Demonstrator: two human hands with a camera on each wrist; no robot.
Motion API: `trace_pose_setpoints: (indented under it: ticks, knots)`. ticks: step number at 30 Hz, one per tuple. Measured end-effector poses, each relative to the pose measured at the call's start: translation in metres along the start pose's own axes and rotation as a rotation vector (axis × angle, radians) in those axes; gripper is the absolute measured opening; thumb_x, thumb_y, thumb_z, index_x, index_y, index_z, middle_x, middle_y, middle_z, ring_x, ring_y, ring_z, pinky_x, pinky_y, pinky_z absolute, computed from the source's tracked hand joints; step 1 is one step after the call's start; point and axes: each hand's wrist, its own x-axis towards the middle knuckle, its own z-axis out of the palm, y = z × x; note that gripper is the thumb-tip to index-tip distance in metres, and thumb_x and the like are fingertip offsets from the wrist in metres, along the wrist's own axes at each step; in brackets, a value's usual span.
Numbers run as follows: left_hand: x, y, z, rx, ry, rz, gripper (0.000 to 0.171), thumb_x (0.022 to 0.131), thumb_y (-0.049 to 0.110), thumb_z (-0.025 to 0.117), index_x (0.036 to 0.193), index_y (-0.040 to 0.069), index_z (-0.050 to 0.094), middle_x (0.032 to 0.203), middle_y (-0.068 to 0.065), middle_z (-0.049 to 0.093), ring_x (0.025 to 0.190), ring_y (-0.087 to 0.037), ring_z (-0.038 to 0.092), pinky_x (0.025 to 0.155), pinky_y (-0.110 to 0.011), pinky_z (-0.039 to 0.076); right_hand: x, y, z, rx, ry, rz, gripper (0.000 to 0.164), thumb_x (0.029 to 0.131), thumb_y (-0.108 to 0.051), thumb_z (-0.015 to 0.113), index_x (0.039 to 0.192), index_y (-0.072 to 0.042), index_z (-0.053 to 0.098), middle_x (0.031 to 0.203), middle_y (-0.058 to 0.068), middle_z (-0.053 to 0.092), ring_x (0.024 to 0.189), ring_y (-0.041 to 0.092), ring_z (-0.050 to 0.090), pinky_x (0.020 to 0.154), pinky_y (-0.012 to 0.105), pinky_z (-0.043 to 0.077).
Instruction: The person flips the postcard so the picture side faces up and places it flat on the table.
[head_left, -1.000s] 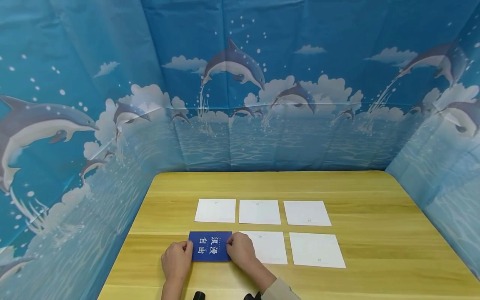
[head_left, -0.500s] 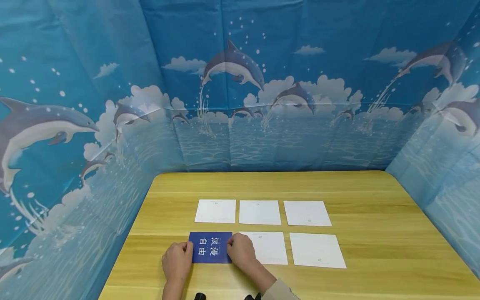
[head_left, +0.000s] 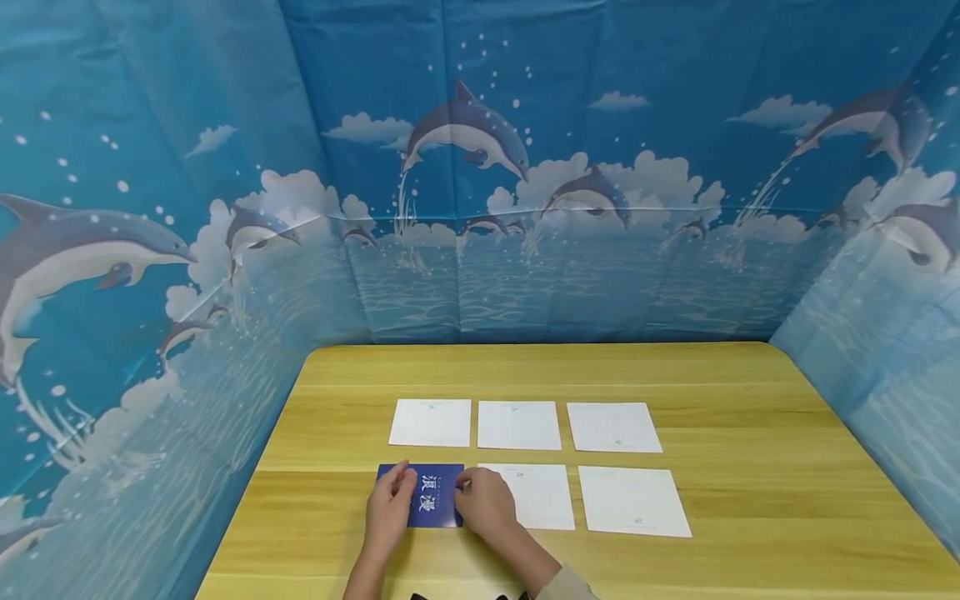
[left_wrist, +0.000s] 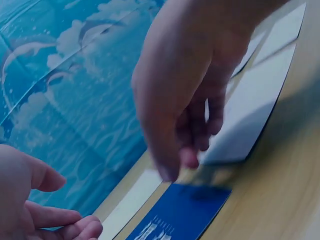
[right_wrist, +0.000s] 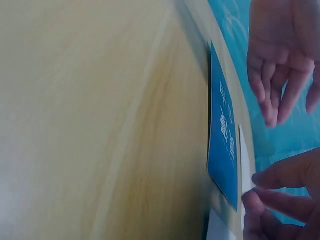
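Note:
A blue postcard (head_left: 437, 495) with white Chinese characters lies on the wooden table in the front row's left spot. My left hand (head_left: 392, 506) is over its left part in the head view, hiding some characters. In the left wrist view the fingers of that hand (left_wrist: 55, 212) are loosely bent, with nothing between them. At the card's right edge is my right hand (head_left: 486, 502), thumb and forefinger close together. The right wrist view shows these fingertips (right_wrist: 254, 196) beside the card (right_wrist: 222, 127), with no card visible between them; contact is hard to tell.
White postcards lie around it: three in the back row, including the left one (head_left: 431, 422), and two in the front row, the middle (head_left: 536, 500) and the right (head_left: 634, 502). The wooden table (head_left: 787, 467) meets a dolphin-printed blue backdrop (head_left: 525, 275).
My left hand has come off the blue postcard's left edge and moved right and up over it. The right hand stays at the right edge, almost unmoved. The postcards lie still.

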Motion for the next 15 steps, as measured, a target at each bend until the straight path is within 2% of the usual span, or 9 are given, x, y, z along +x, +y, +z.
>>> trace_pose_setpoints:
  ticks: [3,7,15]
  knots:
    - [-0.004,0.004,0.013,-0.032,-0.076,0.030,0.043,0.094,0.023,0.050,0.123,-0.009,0.052,0.110,-0.017,0.060,0.098,-0.028,0.056,0.082,-0.042,0.044,0.000,0.005,-0.005,0.045,0.024,-0.011,0.016,0.072,-0.005,0.062,0.085,-0.002,0.071,0.056,-0.007,0.053,0.046,0.005,0.042,0.042,0.023,0.035]
    - [-0.008,0.005,0.030,-0.028,-0.147,0.076,0.040,0.094,0.019,0.051,0.120,-0.011,0.052,0.108,-0.018,0.060,0.098,-0.029,0.055,0.081,-0.041,0.045,0.001,0.016,-0.012,0.069,0.049,-0.025,0.018,0.073,-0.002,0.060,0.088,0.000,0.070,0.064,-0.004,0.058,0.053,0.006,0.046,0.047,0.022,0.038]
    - [-0.013,0.004,0.050,-0.005,-0.199,0.082,0.043,0.093,0.015,0.049,0.122,-0.016,0.047,0.111,-0.020,0.058,0.106,-0.034,0.052,0.090,-0.048,0.039,0.000,0.044,-0.032,0.086,0.092,0.044,0.015,0.077,-0.004,0.062,0.090,0.001,0.070,0.077,0.002,0.065,0.072,0.016,0.060,0.062,0.031,0.047]
